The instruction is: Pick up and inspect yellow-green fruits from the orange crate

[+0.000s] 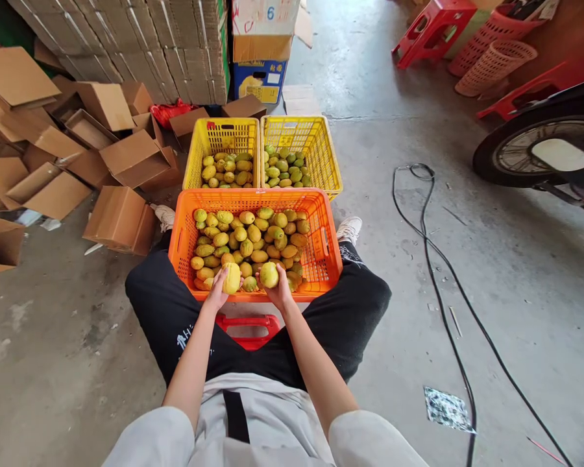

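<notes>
My left hand (217, 293) is closed around an oval yellow fruit (231, 279), held over the near side of the orange plastic crate (331, 267). My right hand (279, 290) holds a rounder, yellow-green fruit (269, 275) at about the same height, a short gap to the right. Below both hands, many yellow and green oval fruits (246, 248) lie in the orange crate; I cannot tell their exact kind. Behind it, the left yellow crate (198, 139) contains mostly yellowish fruits (227, 170), and the right yellow crate (331, 152) greener ones (286, 167).
Part of a red plastic stool (248, 342) shows between my legs. Loose cardboard boxes (121, 217) are heaped at left, before stacked flat cartons (146, 52). A black cable (438, 253) loops over the floor at right, near a motorcycle wheel (520, 152).
</notes>
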The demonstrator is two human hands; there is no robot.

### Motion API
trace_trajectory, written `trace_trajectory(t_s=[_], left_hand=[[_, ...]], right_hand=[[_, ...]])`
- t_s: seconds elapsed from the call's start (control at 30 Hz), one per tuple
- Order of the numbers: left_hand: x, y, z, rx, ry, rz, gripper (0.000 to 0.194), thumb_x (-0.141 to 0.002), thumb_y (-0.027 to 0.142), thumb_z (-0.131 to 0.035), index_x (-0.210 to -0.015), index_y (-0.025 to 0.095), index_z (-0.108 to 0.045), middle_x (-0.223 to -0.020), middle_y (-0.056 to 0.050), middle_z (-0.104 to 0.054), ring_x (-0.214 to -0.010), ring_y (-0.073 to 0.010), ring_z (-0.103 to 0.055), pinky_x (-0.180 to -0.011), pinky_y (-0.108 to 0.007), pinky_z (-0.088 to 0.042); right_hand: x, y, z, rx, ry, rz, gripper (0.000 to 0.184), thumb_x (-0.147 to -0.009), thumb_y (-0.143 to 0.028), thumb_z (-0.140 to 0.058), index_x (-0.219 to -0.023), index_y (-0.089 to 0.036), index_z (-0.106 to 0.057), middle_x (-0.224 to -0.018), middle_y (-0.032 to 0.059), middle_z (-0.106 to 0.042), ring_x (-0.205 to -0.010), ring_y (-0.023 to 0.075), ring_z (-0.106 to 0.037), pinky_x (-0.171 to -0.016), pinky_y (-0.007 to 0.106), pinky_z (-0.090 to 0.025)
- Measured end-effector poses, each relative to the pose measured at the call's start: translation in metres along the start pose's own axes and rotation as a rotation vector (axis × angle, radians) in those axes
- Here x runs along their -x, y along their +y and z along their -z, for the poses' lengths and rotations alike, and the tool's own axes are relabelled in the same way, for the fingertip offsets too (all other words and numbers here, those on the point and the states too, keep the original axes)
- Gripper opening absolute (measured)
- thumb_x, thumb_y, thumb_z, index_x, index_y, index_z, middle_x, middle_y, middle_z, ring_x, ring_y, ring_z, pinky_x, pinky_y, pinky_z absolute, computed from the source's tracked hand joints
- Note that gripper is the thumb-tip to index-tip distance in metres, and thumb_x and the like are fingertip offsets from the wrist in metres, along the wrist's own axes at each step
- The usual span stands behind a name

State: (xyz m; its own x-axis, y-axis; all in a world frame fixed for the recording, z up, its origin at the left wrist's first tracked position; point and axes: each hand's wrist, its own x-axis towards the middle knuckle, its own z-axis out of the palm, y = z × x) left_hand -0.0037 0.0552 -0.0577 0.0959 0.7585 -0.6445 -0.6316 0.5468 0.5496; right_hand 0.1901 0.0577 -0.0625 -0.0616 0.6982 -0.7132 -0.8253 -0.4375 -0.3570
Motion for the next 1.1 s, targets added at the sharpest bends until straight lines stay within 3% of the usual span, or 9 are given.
trace_trajectory(t_s=[0.17, 0.37, 0.53, 0.67, 0.83, 1.1], left_hand=[[0.005, -0.003, 0.001, -0.030, -0.044, -0.036, 0.060, -0.061, 0.029, -0.098, -0.106, 0.021, -0.060, -0.103, -0.011, -0.079, -0.111, -0.0331, -0.075, -0.098, -0.045, -0.059], [0.001, 0.001, 0.000, 0.058, 0.065, -0.019, 0.043, -0.075, 0.035, -0.087, -0.108, 0.020, -0.064, -0.096, -0.005, -0.077, -0.104, -0.0246, -0.075, -0.097, -0.039, -0.059], [0.001, 0.006, -0.006, 0.092, 0.076, 0.053, 0.033, -0.085, 0.037, -0.077, -0.109, 0.014, -0.071, -0.100, -0.011, -0.079, -0.114, -0.0303, -0.073, -0.102, -0.042, -0.058], [0.004, 0.009, -0.010, 0.106, 0.038, 0.099, 0.039, -0.092, 0.038, -0.068, -0.121, 0.013, -0.072, -0.111, -0.015, -0.080, -0.122, -0.0349, -0.071, -0.105, -0.048, -0.057], [0.006, 0.010, -0.010, 0.128, 0.005, 0.131, 0.052, -0.095, 0.045, -0.063, -0.133, 0.010, -0.068, -0.117, -0.020, -0.079, -0.117, -0.0372, -0.073, -0.100, -0.052, -0.058], [0.003, 0.010, -0.007, 0.101, 0.044, 0.112, 0.058, -0.092, 0.059, -0.061, -0.123, 0.012, -0.072, -0.103, -0.018, -0.079, -0.101, -0.0355, -0.075, -0.087, -0.048, -0.062]], right_hand=[[0.007, 0.003, -0.002, 0.063, -0.041, 0.139, 0.032, -0.072, -0.035, -0.084, -0.093, -0.027, -0.061, -0.087, -0.0029, -0.073, -0.093, 0.0227, -0.078, -0.081, 0.037, -0.068], [0.006, 0.002, -0.003, 0.080, -0.016, 0.107, 0.030, -0.072, -0.037, -0.082, -0.092, -0.027, -0.062, -0.087, -0.0015, -0.074, -0.090, 0.0245, -0.078, -0.075, 0.039, -0.069], [0.007, -0.004, -0.004, 0.032, -0.015, -0.031, 0.029, -0.078, -0.050, -0.070, -0.091, -0.024, -0.065, -0.079, 0.0055, -0.075, -0.091, 0.0295, -0.078, -0.070, 0.043, -0.069], [0.009, -0.007, -0.007, 0.015, -0.004, -0.075, 0.031, -0.081, -0.048, -0.061, -0.097, -0.022, -0.068, -0.080, 0.0073, -0.076, -0.089, 0.0291, -0.079, -0.068, 0.042, -0.067], [0.009, -0.006, -0.008, 0.035, -0.011, -0.035, 0.029, -0.076, -0.039, -0.067, -0.101, -0.025, -0.068, -0.084, 0.0039, -0.078, -0.085, 0.0280, -0.079, -0.066, 0.041, -0.066], [0.008, -0.004, -0.005, 0.077, -0.023, 0.045, 0.027, -0.076, -0.039, -0.073, -0.100, -0.027, -0.068, -0.085, -0.0003, -0.075, -0.085, 0.0264, -0.079, -0.064, 0.037, -0.065]])
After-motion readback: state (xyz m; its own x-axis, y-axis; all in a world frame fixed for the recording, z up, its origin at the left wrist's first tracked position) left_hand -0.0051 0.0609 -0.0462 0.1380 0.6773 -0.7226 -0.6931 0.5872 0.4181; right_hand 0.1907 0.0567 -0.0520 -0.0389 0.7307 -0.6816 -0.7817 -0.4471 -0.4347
